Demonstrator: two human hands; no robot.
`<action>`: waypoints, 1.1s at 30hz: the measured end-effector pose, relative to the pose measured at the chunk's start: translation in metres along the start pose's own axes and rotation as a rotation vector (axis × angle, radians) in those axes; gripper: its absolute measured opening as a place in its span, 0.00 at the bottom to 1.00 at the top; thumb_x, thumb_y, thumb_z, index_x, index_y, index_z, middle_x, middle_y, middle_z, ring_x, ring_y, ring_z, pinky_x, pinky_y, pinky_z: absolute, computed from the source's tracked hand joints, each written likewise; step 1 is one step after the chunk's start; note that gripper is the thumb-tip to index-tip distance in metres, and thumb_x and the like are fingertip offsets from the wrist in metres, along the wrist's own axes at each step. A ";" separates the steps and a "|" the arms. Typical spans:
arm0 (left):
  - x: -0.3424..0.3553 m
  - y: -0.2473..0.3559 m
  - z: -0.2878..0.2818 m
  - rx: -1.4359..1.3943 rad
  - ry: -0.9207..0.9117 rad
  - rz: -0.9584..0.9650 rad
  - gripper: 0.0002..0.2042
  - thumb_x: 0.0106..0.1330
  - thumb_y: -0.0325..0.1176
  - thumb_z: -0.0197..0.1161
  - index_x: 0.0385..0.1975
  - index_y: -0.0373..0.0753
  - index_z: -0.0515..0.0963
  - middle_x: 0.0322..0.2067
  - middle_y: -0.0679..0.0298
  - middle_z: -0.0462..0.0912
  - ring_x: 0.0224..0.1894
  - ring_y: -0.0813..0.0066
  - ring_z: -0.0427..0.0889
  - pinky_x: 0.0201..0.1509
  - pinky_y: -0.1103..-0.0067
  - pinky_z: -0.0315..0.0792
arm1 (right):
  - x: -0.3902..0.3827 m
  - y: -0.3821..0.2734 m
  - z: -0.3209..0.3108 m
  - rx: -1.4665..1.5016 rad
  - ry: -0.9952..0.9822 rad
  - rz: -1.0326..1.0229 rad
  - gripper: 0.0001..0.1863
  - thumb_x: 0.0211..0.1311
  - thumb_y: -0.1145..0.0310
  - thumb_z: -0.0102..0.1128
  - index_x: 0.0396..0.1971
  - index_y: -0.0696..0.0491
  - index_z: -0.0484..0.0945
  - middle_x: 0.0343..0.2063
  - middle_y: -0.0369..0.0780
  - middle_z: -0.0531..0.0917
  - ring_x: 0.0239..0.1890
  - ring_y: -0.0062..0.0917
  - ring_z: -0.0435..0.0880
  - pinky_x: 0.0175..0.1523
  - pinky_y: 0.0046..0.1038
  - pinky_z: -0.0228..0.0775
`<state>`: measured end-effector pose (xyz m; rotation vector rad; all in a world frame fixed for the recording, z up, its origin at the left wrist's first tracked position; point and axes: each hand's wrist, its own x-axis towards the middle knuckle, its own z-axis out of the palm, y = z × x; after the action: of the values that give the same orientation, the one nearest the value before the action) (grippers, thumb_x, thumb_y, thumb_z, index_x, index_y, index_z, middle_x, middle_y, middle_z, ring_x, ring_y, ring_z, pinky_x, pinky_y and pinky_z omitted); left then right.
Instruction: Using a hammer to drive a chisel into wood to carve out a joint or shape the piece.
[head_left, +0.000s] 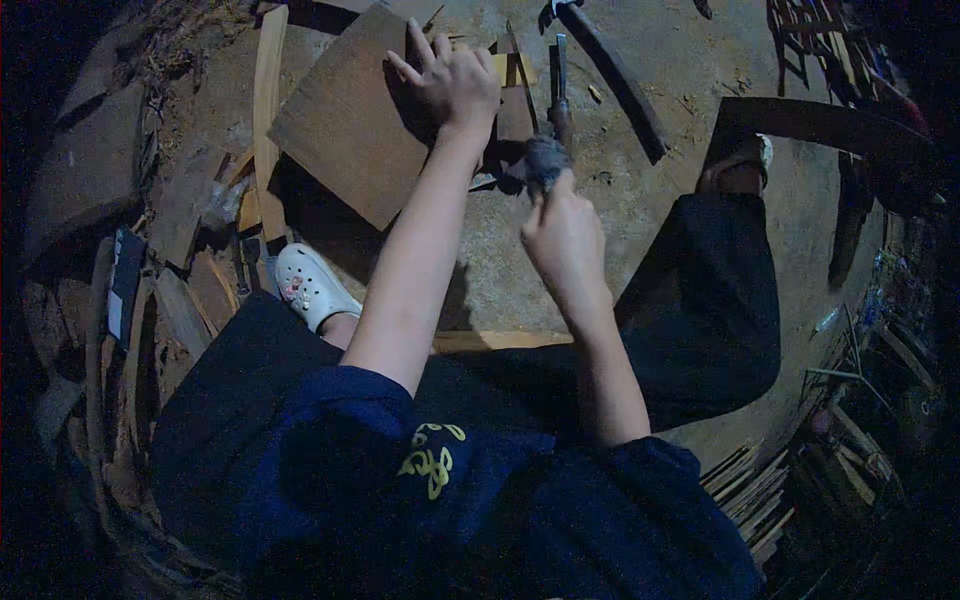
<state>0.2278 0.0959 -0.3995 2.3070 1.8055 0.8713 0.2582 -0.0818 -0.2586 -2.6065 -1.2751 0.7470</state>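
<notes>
My left hand (455, 88) lies palm down with its fingers spread, over the right edge of a flat brown wooden board (345, 125). My right hand (567, 235) is closed around a tool with a dark grey, lumpy end (547, 160); its exact kind is hard to make out in the dim light. Just beyond that end lies a chisel-like tool (560, 85) with a narrow metal blade. Between the hands are a dark wood piece (516, 115) and a small yellow piece (502, 68).
A hammer-like tool with a long dark handle (625, 85) lies at the far right. A pale wood strip (267, 120) borders the board. My left foot wears a white clog (312, 287). A dark curved plank (820, 125) is by my right foot; thin sticks (750, 500) are piled nearer.
</notes>
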 end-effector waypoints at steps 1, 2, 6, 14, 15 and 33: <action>0.003 -0.001 -0.003 -0.026 0.000 0.014 0.19 0.59 0.40 0.49 0.30 0.30 0.83 0.47 0.46 0.76 0.68 0.47 0.54 0.68 0.43 0.36 | 0.001 0.003 -0.004 0.004 0.009 -0.007 0.12 0.60 0.69 0.52 0.37 0.63 0.67 0.23 0.57 0.80 0.31 0.53 0.82 0.37 0.51 0.74; 0.003 -0.003 -0.005 -0.018 0.008 0.017 0.19 0.59 0.40 0.49 0.30 0.30 0.83 0.47 0.46 0.76 0.68 0.47 0.54 0.68 0.43 0.36 | -0.001 0.006 -0.004 0.027 -0.029 0.014 0.12 0.60 0.68 0.52 0.37 0.62 0.67 0.24 0.57 0.80 0.31 0.54 0.81 0.37 0.51 0.73; 0.017 0.011 -0.025 -0.001 -0.012 0.084 0.16 0.60 0.40 0.52 0.31 0.34 0.82 0.49 0.46 0.75 0.68 0.44 0.53 0.69 0.46 0.38 | -0.004 -0.010 -0.020 0.028 -0.064 0.024 0.13 0.61 0.67 0.52 0.39 0.61 0.67 0.25 0.57 0.80 0.32 0.55 0.81 0.39 0.53 0.72; -0.005 0.010 -0.020 -0.012 -0.044 0.026 0.15 0.65 0.38 0.51 0.43 0.39 0.81 0.60 0.55 0.69 0.70 0.50 0.50 0.71 0.50 0.36 | 0.020 0.005 0.021 0.076 0.024 0.027 0.23 0.61 0.61 0.52 0.50 0.60 0.64 0.27 0.59 0.80 0.31 0.54 0.81 0.38 0.52 0.73; -0.006 0.004 -0.024 -0.010 -0.029 0.041 0.16 0.65 0.39 0.50 0.43 0.38 0.80 0.59 0.55 0.69 0.70 0.49 0.50 0.71 0.50 0.36 | 0.012 0.003 0.023 0.093 0.045 -0.003 0.22 0.60 0.61 0.52 0.48 0.60 0.65 0.27 0.58 0.80 0.31 0.54 0.81 0.38 0.52 0.73; -0.004 -0.014 -0.048 0.024 -0.041 -0.027 0.21 0.66 0.34 0.45 0.59 0.39 0.69 0.67 0.55 0.59 0.72 0.59 0.47 0.71 0.50 0.33 | 0.000 0.019 0.067 0.327 0.236 -0.074 0.17 0.60 0.61 0.54 0.42 0.57 0.68 0.20 0.58 0.78 0.25 0.55 0.79 0.32 0.52 0.71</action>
<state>0.1921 0.0840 -0.3669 2.2916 1.8358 0.7967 0.2381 -0.0993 -0.3231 -2.2933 -1.0733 0.5605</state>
